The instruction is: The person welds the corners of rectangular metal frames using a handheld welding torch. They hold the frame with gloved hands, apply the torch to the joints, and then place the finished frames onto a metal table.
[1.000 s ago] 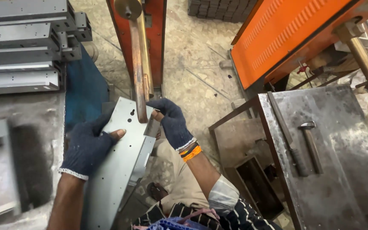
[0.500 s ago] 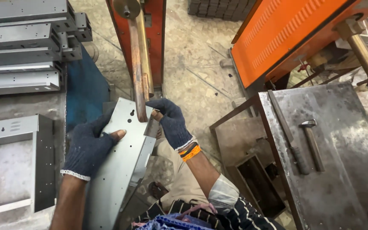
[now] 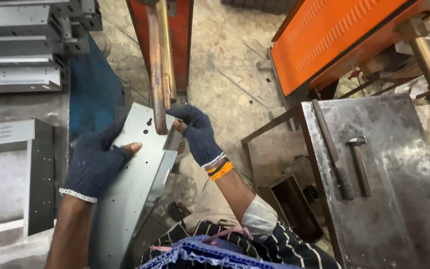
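The orange machine housing [image 3: 334, 40] occupies the upper right, with a brass-coloured post [image 3: 426, 60] at its right end. Below it stands a dark steel table [image 3: 399, 199]; a hammer [image 3: 359, 164] and a long flat bar [image 3: 330, 149] lie on its top, side by side and near each other. At upper left, folded grey sheet-metal channels [image 3: 18, 47] are stacked in a pile. A further grey sheet-metal box [image 3: 11, 174] lies at the left edge, beside a blue surface [image 3: 93, 92].

At centre, the grey sheet-metal panel [image 3: 135, 184] is tilted, with its upper end raised under the copper electrode arm [image 3: 158, 65], which descends from an orange-red machine column [image 3: 180, 35]. The tip of the arm touches the panel's upper edge area, near a small hole.

The left hand [image 3: 93, 164], in a dark blue knitted glove with one fingertip exposed, lies flat on the panel face and presses it with spread fingers; the grasp is a hold on the panel's left edge. The right hand [image 3: 197, 132], gloved likewise, is clenched on the panel's upper right corner, just beside the arm tip. Orange and dark bangles [image 3: 220, 169] circle the right wrist.
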